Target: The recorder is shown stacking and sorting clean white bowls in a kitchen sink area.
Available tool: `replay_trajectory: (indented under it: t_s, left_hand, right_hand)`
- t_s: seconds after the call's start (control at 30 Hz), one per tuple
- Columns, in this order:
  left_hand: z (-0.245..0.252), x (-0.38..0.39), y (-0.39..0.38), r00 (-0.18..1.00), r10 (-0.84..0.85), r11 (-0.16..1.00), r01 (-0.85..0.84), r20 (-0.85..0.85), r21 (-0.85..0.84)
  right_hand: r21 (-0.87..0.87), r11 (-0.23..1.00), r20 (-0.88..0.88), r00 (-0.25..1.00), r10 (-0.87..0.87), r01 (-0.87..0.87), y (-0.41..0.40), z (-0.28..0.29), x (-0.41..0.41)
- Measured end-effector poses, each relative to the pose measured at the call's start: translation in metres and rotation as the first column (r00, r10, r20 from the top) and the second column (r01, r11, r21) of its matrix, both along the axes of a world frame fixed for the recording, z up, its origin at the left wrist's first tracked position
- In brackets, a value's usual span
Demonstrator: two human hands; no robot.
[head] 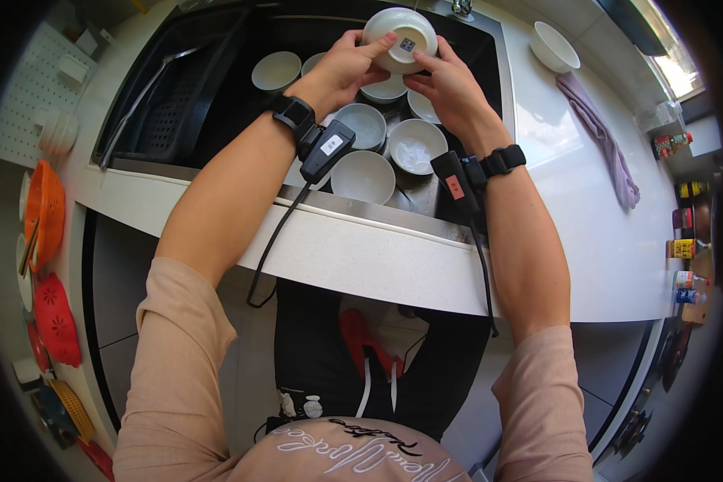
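Observation:
My left hand [352, 67] and my right hand [449, 81] grip a white bowl [419, 27] between them, its underside with a foot ring and a small printed mark turned towards me. They hold it over a black sink [229, 114]. Below, several white bowls stand in the basin, among them one with a shiny, wet-looking inside [419, 147], one near the front rim [363, 178], one beneath my left hand [360, 126] and one at the back left [276, 71]. The bowls under my hands are partly hidden.
On the right counter are a white bowl [554, 47] and a folded purple cloth [602, 141]; bottles and jars [681, 248] line its far side. A black perforated basket [178, 108] fills the sink's left part. Orange [47, 211] and red [57, 319] plastic baskets sit at the left.

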State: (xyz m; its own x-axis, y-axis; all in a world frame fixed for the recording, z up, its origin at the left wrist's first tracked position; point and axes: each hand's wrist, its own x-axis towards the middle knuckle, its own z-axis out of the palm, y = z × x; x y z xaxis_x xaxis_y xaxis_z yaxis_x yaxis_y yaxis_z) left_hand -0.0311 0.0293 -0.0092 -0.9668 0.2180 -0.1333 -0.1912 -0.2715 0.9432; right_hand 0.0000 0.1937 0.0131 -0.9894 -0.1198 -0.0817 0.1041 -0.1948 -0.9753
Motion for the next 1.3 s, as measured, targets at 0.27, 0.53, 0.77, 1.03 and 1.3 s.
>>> replay_trajectory:
  t_s: [0.27,0.53,0.77,1.03,1.3]
  left_hand:
    - [0.012,0.011,-0.002,0.993,0.019,0.974,-0.044,-0.113,-0.22]
    - [0.005,0.002,0.003,0.989,-0.027,0.994,0.042,-0.149,0.1]
    - [0.007,0.003,0.002,0.997,0.074,0.945,-0.06,-0.03,0.322]
    - [0.01,0.005,0.006,0.986,-0.035,0.958,0.08,-0.166,0.274]
    - [0.009,0.003,0.006,0.987,-0.016,0.988,0.04,-0.157,0.15]
  right_hand:
    - [0.245,0.969,-0.053,0.998,0.035,-0.021,-0.002,-0.003,-0.003]
    - [0.201,0.98,-0.138,0.99,0.012,0.016,-0.001,-0.011,-0.007]
    - [0.375,0.927,-0.195,0.976,0.091,-0.011,-0.01,-0.002,0.003]
    - [0.422,0.9,-0.331,0.943,0.042,0.108,-0.004,-0.015,-0.006]
    - [0.561,0.739,-0.474,0.877,-0.082,0.372,-0.003,-0.021,-0.011]
